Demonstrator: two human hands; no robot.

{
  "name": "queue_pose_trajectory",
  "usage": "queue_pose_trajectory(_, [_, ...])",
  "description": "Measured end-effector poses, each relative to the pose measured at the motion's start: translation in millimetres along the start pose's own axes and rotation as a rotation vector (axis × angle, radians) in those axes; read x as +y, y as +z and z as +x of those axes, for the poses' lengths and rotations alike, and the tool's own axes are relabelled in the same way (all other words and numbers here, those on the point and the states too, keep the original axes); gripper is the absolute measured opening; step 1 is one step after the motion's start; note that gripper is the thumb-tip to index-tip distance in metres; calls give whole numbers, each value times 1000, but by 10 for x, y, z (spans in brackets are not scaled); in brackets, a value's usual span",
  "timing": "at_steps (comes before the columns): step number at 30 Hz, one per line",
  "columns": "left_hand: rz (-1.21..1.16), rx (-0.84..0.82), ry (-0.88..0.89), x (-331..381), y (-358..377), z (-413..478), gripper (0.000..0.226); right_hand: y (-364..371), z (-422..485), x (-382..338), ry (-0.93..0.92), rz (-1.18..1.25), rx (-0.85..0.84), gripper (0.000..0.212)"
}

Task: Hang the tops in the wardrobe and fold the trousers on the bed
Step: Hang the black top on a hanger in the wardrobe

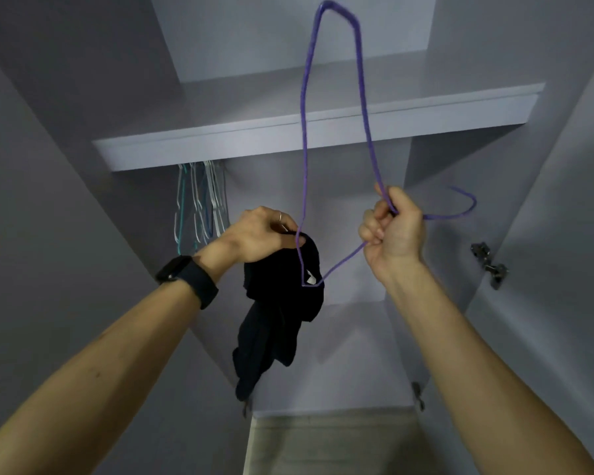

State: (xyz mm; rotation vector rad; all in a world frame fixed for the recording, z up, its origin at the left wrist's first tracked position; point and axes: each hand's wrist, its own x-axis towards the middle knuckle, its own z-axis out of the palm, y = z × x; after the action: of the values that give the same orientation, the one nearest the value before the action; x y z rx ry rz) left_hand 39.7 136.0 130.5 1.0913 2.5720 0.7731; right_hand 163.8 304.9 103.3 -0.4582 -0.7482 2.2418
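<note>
At the far left of the wardrobe (pixel 83 166), under the shelf (pixel 323 128), a bunch of pale and blue wire hangers (pixel 199 204) hung close together; nearer, the left forearm reached up with a black watch (pixel 186 275) on the wrist. The left hand (pixel 258 234) had its fingers curled in, pinching the upper edge of the black top (pixel 282 303) where the purple hanger (pixel 304 132) passed it; a thin ring showed on one finger. The top hung in front of the open wardrobe, bunched and limp, its long axis running down from that hand, one lower corner of the hanger pushed into its opening beside a small white label. The hanger stood on end, its long axis up and down, one shoulder tip high above the shelf and the other low in the top; its hook pointed right. The right hand (pixel 391 231) was closed in a fist round the hanger's wires at the neck, thumb side up, hook jutting out past it; further right a metal hinge (pixel 487 265) sat on the door.
</note>
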Motion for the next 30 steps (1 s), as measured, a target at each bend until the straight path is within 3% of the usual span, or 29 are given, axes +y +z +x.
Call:
queue_pose_trajectory(2, [-101,-4,18,44,-106,-56,11,88,69,142,-3,-89,-14,35])
queue_pose_trajectory(5, [-258,-14,57,44,-306,-167,9,-20,193,361,-22,-306,-11,19])
queue_pose_trajectory(9, [-351,55,48,-117,-605,-278,7,-292,428,460,-175,-776,-43,40])
queue_pose_trajectory(12, [-319,140,-27,-321,-672,-329,5,-381,573,406,-300,-1010,-42,44])
queue_pose_trajectory(16, [-42,220,-72,-535,-542,-343,9,-311,662,266,-400,-1087,-121,46])
queue_pose_trajectory(20, [-2,276,-61,-614,-531,-326,7,-221,678,173,-482,-1154,-150,47])
queue_pose_trajectory(23, [155,274,-28,-653,-573,-317,12,-238,689,117,-504,-1143,-134,45])
queue_pose_trajectory(30, [133,368,-105,-689,-576,-274,19,-249,664,57,-432,-1283,-244,30])
